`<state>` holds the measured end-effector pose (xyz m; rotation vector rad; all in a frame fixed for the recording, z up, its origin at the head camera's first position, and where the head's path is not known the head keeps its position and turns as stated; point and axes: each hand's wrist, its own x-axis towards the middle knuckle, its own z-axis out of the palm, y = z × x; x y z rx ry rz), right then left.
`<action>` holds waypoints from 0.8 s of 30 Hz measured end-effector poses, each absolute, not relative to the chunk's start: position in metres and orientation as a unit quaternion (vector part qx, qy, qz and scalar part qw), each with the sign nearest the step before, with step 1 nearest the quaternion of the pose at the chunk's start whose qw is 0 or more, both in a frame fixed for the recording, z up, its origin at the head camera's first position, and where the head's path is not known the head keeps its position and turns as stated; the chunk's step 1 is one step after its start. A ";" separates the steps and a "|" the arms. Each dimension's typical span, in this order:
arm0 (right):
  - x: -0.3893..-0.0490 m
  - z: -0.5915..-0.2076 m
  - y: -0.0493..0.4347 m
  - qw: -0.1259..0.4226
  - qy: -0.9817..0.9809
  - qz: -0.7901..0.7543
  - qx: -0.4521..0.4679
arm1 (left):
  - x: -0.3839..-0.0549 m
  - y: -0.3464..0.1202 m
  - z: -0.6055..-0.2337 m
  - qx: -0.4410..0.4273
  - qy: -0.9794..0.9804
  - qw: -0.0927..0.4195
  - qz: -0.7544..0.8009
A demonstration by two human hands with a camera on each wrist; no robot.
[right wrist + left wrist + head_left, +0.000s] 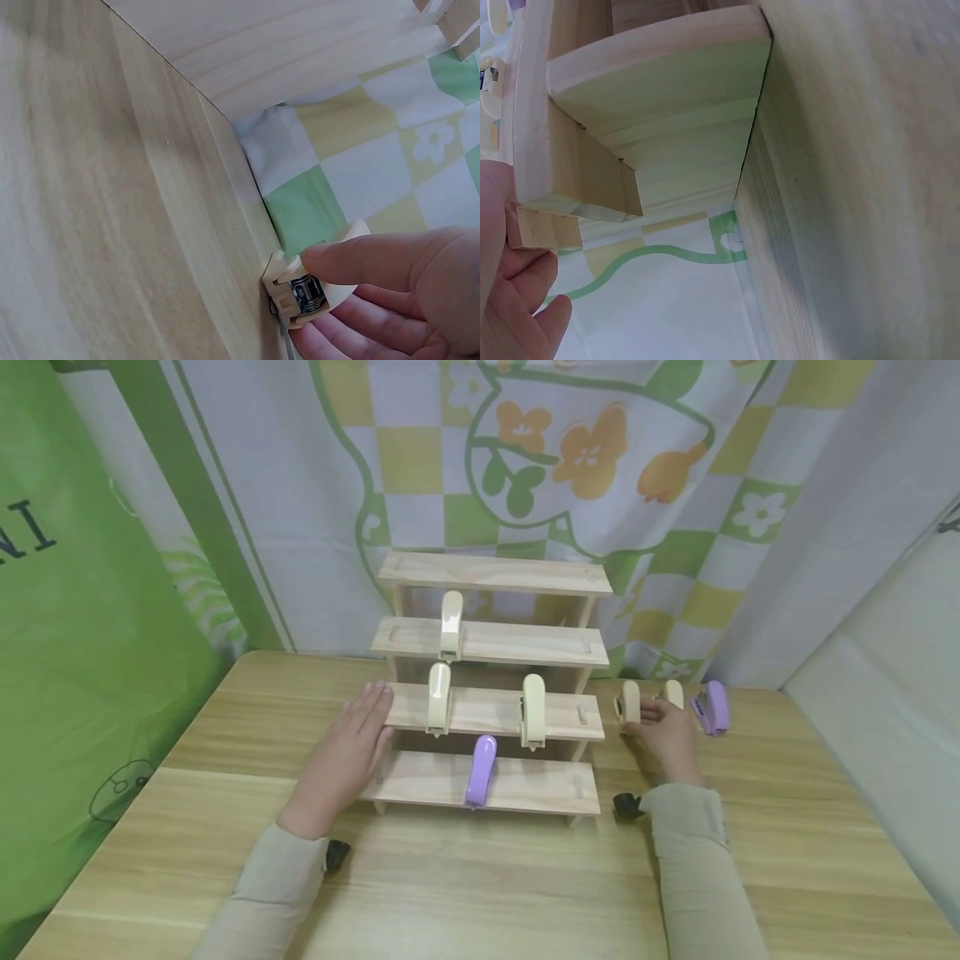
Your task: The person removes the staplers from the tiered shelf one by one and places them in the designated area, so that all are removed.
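Note:
My left hand (341,756) rests at the left end of the second step from the bottom of a wooden tiered stand (491,575), its fingers lying nearly straight in the head view. To the right of the stand, my right hand (667,735) pinches a cream stapler (628,703) between thumb and fingers. The right wrist view shows that stapler (300,292) low at the tabletop, its metal spring visible. Another cream stapler (671,693) is partly hidden behind the hand, and a purple stapler (715,707) stands just right of it.
On the steps stand cream staplers: one (451,627) on the third step, a left one (438,697) and a right one (533,710) on the second. A purple stapler (482,770) occupies the lowest step. Patterned curtain (420,460) hangs behind the wooden table (480,893).

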<state>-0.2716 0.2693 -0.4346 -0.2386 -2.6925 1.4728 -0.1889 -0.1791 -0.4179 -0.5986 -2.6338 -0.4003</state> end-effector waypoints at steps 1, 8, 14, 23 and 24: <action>-0.272 -0.435 0.269 0.032 -0.873 0.480 -0.079 | -0.189 -0.179 -0.418 -0.215 -0.944 0.204 -0.143; -0.273 -0.435 0.270 0.022 -0.875 0.477 -0.080 | -0.189 -0.178 -0.417 -0.212 -0.945 0.201 -0.144; -0.272 -0.431 0.269 0.017 -0.871 0.484 -0.083 | -0.188 -0.178 -0.416 -0.209 -0.947 0.198 -0.145; -0.267 -0.419 0.270 0.055 -0.884 0.459 -0.070 | -0.188 -0.178 -0.416 -0.208 -0.947 0.197 -0.146; -0.266 -0.417 0.269 0.064 -0.883 0.459 -0.069 | -0.188 -0.178 -0.416 -0.209 -0.947 0.196 -0.146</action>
